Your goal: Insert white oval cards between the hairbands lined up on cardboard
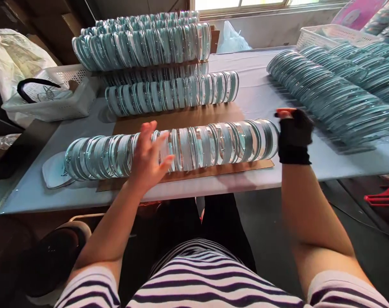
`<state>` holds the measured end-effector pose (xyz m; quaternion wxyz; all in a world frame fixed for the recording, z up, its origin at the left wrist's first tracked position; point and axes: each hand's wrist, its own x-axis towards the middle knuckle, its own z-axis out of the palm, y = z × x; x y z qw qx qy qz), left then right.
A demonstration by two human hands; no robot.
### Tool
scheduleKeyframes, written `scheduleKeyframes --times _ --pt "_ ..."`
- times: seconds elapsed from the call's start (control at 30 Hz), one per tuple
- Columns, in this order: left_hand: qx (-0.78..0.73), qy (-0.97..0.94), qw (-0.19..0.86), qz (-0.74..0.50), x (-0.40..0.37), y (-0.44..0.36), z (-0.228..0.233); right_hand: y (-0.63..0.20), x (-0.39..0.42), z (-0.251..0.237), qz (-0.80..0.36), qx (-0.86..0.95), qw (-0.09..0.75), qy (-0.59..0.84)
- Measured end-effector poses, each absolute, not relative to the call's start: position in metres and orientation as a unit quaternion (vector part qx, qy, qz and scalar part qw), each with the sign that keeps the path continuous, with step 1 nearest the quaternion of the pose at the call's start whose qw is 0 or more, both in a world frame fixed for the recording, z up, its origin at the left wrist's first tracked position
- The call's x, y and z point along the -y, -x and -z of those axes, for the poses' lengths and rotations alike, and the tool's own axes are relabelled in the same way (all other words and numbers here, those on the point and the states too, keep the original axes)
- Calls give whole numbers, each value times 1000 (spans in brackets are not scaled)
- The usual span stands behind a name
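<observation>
While the left hand lay spread, fingers apart, across the front row of glass discs, the gloved right hand pressed flat against that row's right end, gripping nothing. Its palm was hidden, its fingers blurred. The row stood on edge on a cardboard sheet on the grey table. Behind rose more stacked rows; right, a smeared heap; left, a white basket.

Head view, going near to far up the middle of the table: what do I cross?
Near row of glass discs under the left hand → bare cardboard sheet → second row of discs → tall stack of disc rows.
</observation>
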<state>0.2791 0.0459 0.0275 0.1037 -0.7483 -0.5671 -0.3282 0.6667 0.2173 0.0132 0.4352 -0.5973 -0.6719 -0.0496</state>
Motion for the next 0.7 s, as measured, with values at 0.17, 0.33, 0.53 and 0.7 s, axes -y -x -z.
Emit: scheduleKeyframes --times 0.17,0.33,0.53,0.7 --pt "568 815 -8 119 -125 -370 -54 -578 -238 -76 -27 866 63 496" --pt "583 807 -7 87 -137 -389 -44 -534 -273 -90 -31 892 -184 411" --pt "572 817 9 79 -135 -385 -45 -511 -281 -100 3 916 -236 324" --pt "576 814 -15 81 -140 -385 -48 -537 -267 -100 13 930 -130 345"
